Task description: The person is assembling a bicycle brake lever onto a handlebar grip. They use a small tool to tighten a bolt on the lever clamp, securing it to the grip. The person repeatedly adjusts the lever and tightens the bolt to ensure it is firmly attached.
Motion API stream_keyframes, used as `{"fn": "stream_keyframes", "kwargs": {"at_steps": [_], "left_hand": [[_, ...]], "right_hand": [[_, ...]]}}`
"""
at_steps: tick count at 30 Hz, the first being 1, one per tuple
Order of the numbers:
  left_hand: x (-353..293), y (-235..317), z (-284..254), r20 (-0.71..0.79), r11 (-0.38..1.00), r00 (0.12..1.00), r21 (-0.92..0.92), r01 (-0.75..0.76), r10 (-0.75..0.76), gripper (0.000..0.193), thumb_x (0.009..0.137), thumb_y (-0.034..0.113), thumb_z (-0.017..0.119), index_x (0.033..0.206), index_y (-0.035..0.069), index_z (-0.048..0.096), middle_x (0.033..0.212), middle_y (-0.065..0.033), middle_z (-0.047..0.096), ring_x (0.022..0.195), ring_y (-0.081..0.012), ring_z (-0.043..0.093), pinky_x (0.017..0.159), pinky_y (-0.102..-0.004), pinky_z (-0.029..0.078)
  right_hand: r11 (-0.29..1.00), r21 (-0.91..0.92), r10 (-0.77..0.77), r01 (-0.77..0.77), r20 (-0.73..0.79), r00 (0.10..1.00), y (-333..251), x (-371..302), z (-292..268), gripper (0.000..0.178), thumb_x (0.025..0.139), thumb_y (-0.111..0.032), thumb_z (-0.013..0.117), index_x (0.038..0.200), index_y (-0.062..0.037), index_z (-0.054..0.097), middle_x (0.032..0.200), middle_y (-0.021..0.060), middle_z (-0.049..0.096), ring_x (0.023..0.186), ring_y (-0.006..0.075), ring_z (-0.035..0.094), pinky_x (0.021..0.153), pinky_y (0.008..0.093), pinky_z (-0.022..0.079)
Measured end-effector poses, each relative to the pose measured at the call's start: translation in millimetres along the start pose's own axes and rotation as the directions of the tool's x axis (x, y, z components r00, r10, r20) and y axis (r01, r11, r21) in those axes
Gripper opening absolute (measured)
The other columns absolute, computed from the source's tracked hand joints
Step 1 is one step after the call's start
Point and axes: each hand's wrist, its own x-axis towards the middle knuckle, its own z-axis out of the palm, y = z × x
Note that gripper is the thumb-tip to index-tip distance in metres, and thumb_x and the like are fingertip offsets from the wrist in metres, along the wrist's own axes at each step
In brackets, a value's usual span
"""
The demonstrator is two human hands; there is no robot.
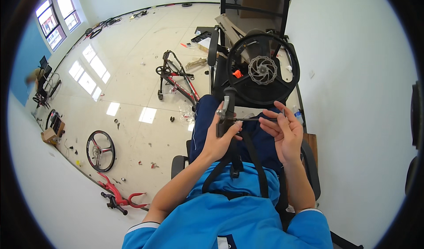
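Over my lap my left hand (217, 140) is wrapped round a black handlebar grip with a silver brake lever (225, 105). My right hand (286, 138) pinches a thin dark L-shaped hex key (251, 119) in its fingertips. The key's long arm reaches left to the side of the lever piece, near my left thumb. Whether its tip sits in a bolt is too small to tell. Just beyond my hands, a black wheel (232, 74) with a silver brake disc (262, 70) rests on a black chair (215, 92).
A red and black bike frame (187, 89) stands on the tiled floor, left of the chair. Farther left are another wheel (89, 149), a red frame part (115, 192) and a cardboard box (51, 136). Small parts lie scattered about. A white wall (349, 116) rises close on my right.
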Motion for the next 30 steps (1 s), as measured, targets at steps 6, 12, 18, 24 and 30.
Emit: {"fn": "stream_keyframes", "kwargs": {"at_steps": [6, 12, 18, 24, 30], "left_hand": [[4.1, -22.2, -1.3, 0.018, 0.96, 0.983, -0.213, 0.18, -0.18, 0.061, 0.1, 0.057, 0.042, 0.122, 0.002, 0.053, 0.106, -0.0105, 0.058, 0.101, -0.02, 0.063, 0.077, -0.0363, 0.058], [8.8, -29.0, -5.0, -0.095, 0.958, 0.964, -0.175, 0.229, -0.248, 0.063, 0.103, 0.053, 0.033, 0.138, 0.003, 0.047, 0.113, -0.0115, 0.065, 0.099, -0.0195, 0.064, 0.084, -0.0355, 0.055], [0.6, -26.7, 9.4, -0.322, 0.996, 0.944, 0.074, -0.05, 0.072, 0.061, 0.106, 0.048, 0.031, 0.144, 0.001, 0.041, 0.111, -0.0099, 0.065, 0.092, -0.0131, 0.06, 0.082, -0.0302, 0.05], [3.1, -34.7, -0.7, -0.127, 0.981, 0.982, -0.121, -0.153, 0.138, 0.072, 0.103, 0.058, 0.022, 0.147, 0.003, 0.037, 0.121, -0.012, 0.061, 0.095, -0.017, 0.062, 0.076, -0.0324, 0.055], [4.8, -30.6, -3.2, -0.095, 0.981, 0.994, -0.181, -0.076, 0.059, 0.087, 0.097, 0.07, 0.014, 0.146, 0.002, 0.038, 0.14, -0.0159, 0.051, 0.101, -0.0222, 0.064, 0.074, -0.035, 0.058]], "right_hand": [[0.991, 0.061, -0.116, 0.12, -0.074, 0.991, 25.4, -10.5, -1.2, 0.033, 0.106, -0.02, 0.045, 0.126, 0.0046, 0.054, 0.102, 0.0159, 0.069, 0.087, 0.0185, 0.069, 0.077, 0.0275, 0.055], [0.982, 0.014, -0.178, 0.189, -0.273, 0.945, 36.8, -15.8, 42.9, 0.033, 0.107, -0.023, 0.042, 0.124, 0.003, 0.054, 0.084, 0.0056, 0.062, 0.08, 0.0098, 0.055, 0.087, 0.0247, 0.043], [0.889, 0.372, -0.159, 0.267, -0.295, 0.942, 41.3, -1.2, 59.2, 0.029, 0.106, -0.023, 0.045, 0.082, -0.0067, 0.051, 0.062, -0.0021, 0.034, 0.061, 0.0091, 0.028, 0.063, 0.0285, 0.032], [0.882, 0.376, -0.221, 0.284, -0.203, 0.954, 41.5, 6.5, 57.7, 0.05, 0.106, -0.021, 0.047, 0.06, -0.012, 0.03, 0.049, -0.0041, 0.027, 0.047, 0.007, 0.02, 0.05, 0.0291, 0.022], [0.921, 0.227, -0.321, 0.317, -0.02, 0.947, 34.1, -1.3, 61.4, 0.049, 0.106, -0.018, 0.046, 0.059, -0.0114, 0.033, 0.047, -0.0035, 0.029, 0.044, 0.0059, 0.02, 0.048, 0.029, 0.022]]}}
